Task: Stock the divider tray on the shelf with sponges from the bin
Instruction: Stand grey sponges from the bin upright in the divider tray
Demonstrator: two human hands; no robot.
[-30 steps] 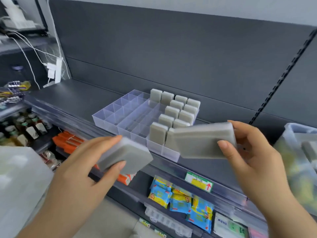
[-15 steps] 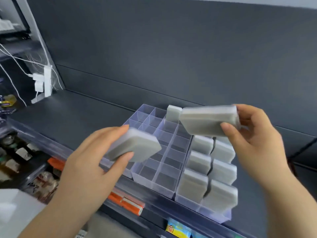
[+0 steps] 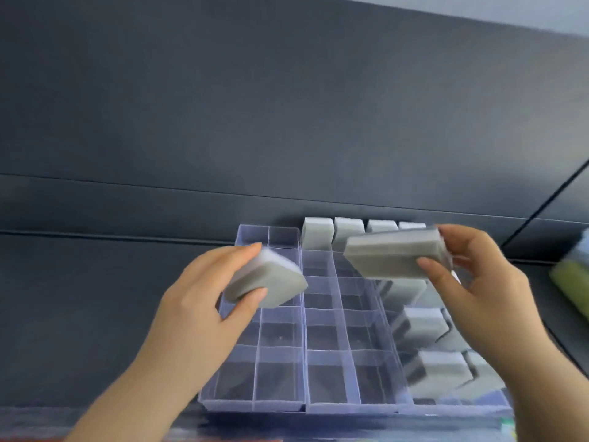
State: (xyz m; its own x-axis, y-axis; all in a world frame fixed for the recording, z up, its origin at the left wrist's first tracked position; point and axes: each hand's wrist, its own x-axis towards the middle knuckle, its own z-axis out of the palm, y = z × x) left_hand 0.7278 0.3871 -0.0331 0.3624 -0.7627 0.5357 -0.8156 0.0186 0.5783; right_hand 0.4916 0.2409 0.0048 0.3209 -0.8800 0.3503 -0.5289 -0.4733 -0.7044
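A clear plastic divider tray (image 3: 322, 406) sits on the dark shelf, straight below me. Several grey-and-white sponges (image 3: 427, 325) stand upright in its right-hand compartments and along its back row (image 3: 347, 232). The left and middle compartments hold nothing. My left hand (image 3: 197, 314) grips one sponge (image 3: 267, 282) above the tray's left columns. My right hand (image 3: 478, 288) holds a second sponge (image 3: 393, 256) by its right end, flat, above the back middle of the tray.
The dark shelf back panel (image 3: 287, 122) rises right behind the tray. The blurred edge of the bin (image 3: 573, 279) with yellow-green contents shows at the far right. Dark shelf surface (image 3: 95, 314) extends left of the tray.
The view has swung onto the tray from above. Both hands have carried their sponges forward, and they now hang over the tray's compartments.
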